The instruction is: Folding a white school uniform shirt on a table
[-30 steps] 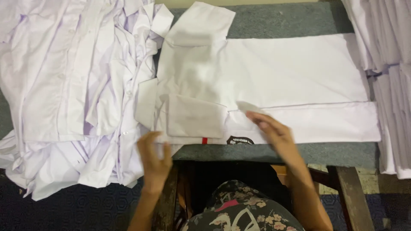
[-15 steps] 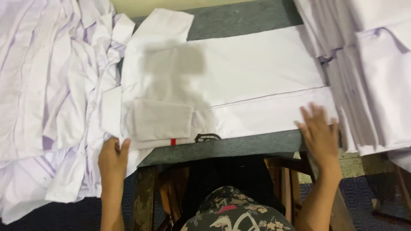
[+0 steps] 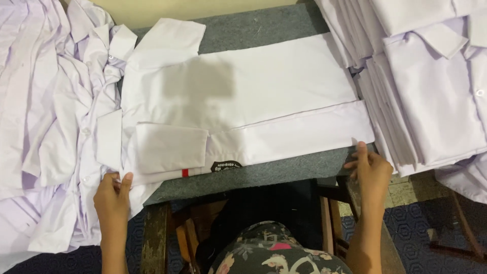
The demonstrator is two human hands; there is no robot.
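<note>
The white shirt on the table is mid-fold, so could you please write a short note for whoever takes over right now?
Left hand: pinching the white shirt at its near collar-end corner.
Right hand: gripping the near hem-end corner.
The shirt lies flat across the grey table, sleeve folded in and near long edge folded over.
Folded stack sits on the right, loose unfolded pile on the left.
Left: the far side and the crosswise folds.

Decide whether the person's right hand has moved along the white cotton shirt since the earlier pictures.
Yes. The right hand slid rightward from near the shirt's pocket to the white cotton shirt's right-hand end.
</note>
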